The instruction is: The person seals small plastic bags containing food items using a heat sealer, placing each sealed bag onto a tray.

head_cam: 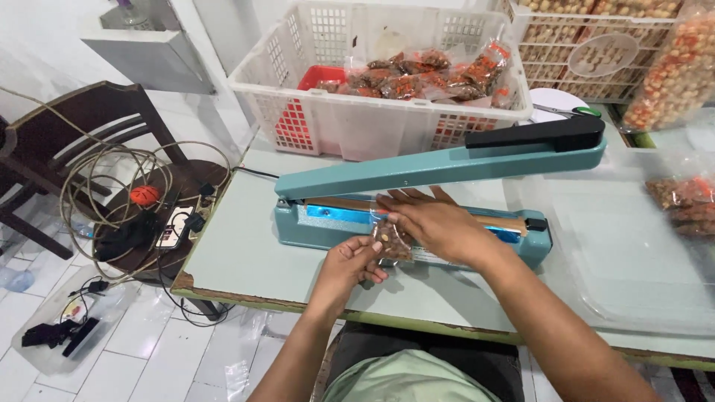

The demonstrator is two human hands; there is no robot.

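Glossy clear plastic packet (390,240)

sealer bar (350,205): partly hidden under right hand (439,223) | packet (391,242) contents: blurred (brownish) | crate (596,45): cut off by top edge

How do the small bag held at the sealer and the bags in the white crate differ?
The small bag is held by the left hand and right hand, its top laid on the sealer; the crate bags lie loose in a heap in the white crate. The small bag stands alone; the crate bags are many. Both are clear plastic with brownish and reddish snacks inside.
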